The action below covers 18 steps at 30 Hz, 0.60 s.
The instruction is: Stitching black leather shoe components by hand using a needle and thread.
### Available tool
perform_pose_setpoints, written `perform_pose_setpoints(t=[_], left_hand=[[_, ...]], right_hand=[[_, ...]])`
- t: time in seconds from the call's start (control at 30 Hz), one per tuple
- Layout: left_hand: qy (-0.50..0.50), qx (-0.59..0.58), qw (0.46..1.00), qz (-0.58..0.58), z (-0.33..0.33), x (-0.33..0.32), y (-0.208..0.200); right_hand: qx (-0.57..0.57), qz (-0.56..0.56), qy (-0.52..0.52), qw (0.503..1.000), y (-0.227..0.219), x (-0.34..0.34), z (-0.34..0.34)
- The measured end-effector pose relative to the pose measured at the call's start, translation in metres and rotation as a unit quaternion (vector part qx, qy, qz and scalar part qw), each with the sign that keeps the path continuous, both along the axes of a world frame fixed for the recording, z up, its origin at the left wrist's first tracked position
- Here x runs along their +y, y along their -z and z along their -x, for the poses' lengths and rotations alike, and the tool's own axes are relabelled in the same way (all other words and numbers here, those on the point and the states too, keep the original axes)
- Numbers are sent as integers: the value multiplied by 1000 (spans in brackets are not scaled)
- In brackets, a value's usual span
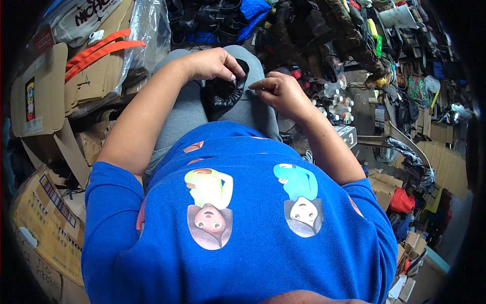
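On my lap, between my knees, lies a black, shiny, leather-like piece with a rounded opening and a gathered edge, much like a shoe upper. My left hand reaches over its far side, thumb and fingers closed on the rim. Just right of the piece, my right hand is held in a pinch, its fingertips close to the edge. Whatever sits in that pinch is too small to make out. Grey trousers lie under the black piece.
Cardboard boxes and orange strips stand at my left. Black shoes are piled ahead. To the right are small white-capped bottles, a box, a red bag and heaped clutter.
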<state>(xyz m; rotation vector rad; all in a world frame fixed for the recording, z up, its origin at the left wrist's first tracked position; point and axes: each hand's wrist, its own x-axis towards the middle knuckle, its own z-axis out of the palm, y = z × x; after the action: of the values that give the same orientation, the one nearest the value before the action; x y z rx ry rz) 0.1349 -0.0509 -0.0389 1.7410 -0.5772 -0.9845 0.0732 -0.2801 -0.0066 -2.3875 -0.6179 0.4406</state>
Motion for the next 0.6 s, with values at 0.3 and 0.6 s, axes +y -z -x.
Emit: perform_pose_setpoints(t=[0.3,0.6], left_hand=[[7,-5,1000,4,0,-2,3],[11,-43,999,27,0,-7,7]], right_hand=[[-35,31,26,999,3,11,10],[50,-60,-1,997,23,-7,-10]])
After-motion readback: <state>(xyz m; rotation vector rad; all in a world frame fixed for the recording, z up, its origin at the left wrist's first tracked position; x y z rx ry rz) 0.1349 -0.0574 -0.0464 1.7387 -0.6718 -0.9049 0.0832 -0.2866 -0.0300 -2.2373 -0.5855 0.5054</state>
